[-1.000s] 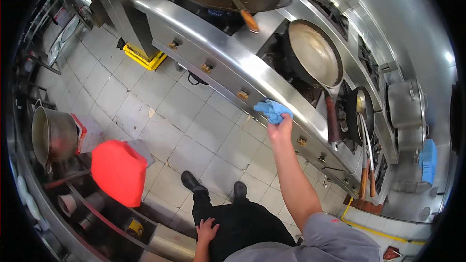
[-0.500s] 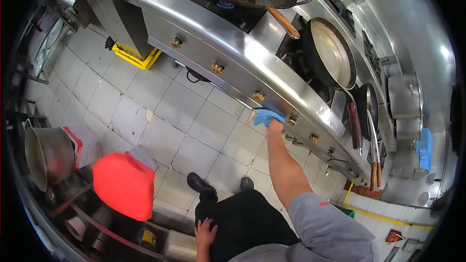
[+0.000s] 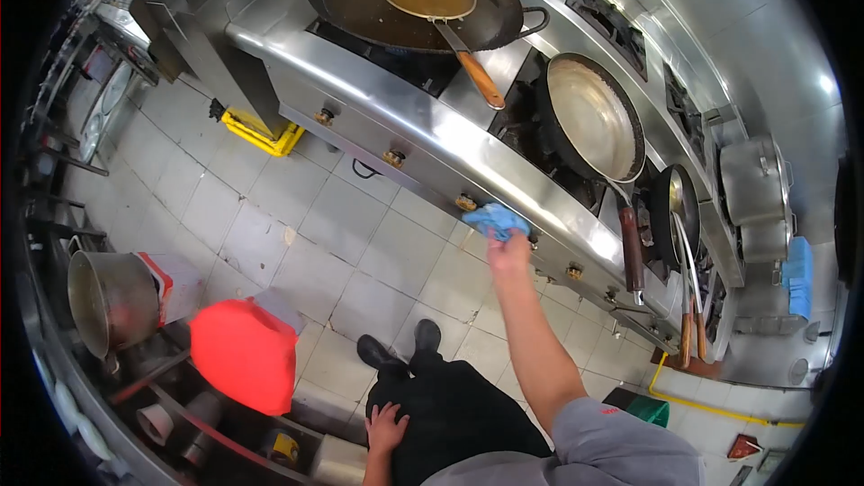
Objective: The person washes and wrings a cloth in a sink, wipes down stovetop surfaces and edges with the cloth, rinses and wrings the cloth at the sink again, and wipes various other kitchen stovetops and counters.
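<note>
My right hand (image 3: 509, 247) is closed around a blue cloth (image 3: 493, 219). It presses the cloth against the stove's steel front panel (image 3: 423, 182), between the brass-coloured knobs. One knob (image 3: 465, 202) sits just left of the cloth; another is partly covered by my hand. On my dark trouser leg (image 3: 450, 418) rests my left hand (image 3: 387, 427), fingers spread and holding nothing.
On the stove stand a wide pan (image 3: 342, 0) with a wooden-handled strainer (image 3: 481, 76), a frying pan (image 3: 589, 117) and a smaller dark pan (image 3: 666, 216). Their handles reach past the front edge. Behind me are a metal pot (image 3: 117, 301) and a red bag-like thing (image 3: 243, 355).
My right hand and the cloth have moved up onto the panel from its lower edge. The view has shifted, showing more of the wide pan. My left hand stays on my leg.
</note>
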{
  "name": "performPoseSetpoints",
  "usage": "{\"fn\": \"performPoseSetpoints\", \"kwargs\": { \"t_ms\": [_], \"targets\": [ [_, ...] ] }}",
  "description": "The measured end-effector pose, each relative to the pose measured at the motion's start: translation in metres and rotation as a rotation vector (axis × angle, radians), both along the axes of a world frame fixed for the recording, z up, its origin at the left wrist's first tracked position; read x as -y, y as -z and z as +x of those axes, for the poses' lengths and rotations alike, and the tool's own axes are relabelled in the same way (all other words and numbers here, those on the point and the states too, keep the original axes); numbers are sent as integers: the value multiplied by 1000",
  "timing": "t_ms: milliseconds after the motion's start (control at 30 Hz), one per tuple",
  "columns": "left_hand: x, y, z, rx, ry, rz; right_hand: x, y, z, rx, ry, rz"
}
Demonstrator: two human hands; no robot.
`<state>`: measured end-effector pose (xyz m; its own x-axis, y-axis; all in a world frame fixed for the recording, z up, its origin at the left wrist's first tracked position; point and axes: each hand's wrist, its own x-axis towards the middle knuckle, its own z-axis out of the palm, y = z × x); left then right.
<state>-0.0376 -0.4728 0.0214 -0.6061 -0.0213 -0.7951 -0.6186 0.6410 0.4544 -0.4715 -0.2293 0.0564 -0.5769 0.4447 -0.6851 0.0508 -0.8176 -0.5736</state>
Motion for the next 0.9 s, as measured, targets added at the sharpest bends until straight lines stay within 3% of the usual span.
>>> {"fn": "performPoseSetpoints", "kwargs": {
  "t_ms": [100, 200, 333, 367, 533, 567, 600, 633, 700, 767, 833, 900],
  "targets": [
    [0, -9, -20, -41, 37, -74, -20, -53, 10, -164, -70, -120],
    [16, -30, -42, -100, -31, -143, -20, -63, -2, -129, -137, -140],
    [24, -29, -48, -138, -124, -105, 1, -25, -18, 33, -252, -35],
    [26, -26, -49, -107, -132, -80, -14, 25, -21, 7, -382, -13],
    [50, 4, -43, -73, -28, -82, 36, 75, -34, 162, -297, 143],
    [62, 9, -50, -88, 17, -112, 42, 108, -47, -3, -364, 150],
    [76, 12, -60, -86, 11, -109, 63, 107, -57, -170, -431, 154],
    [90, 12, -64, -108, -11, -86, 90, 111, -70, -31, -230, 151],
    [113, 4, -75, -116, -16, -59, 122, 115, -89, -31, -252, 124],
    [130, 5, -90, -96, 43, -45, 141, 92, -102, -75, -266, 109],
    [143, 6, -107, -80, 95, -28, 161, 35, -95, -60, -96, -42],
    [157, 6, -116, -53, 141, -5, 132, 9, -84, -61, -131, -113]
  ]
}}
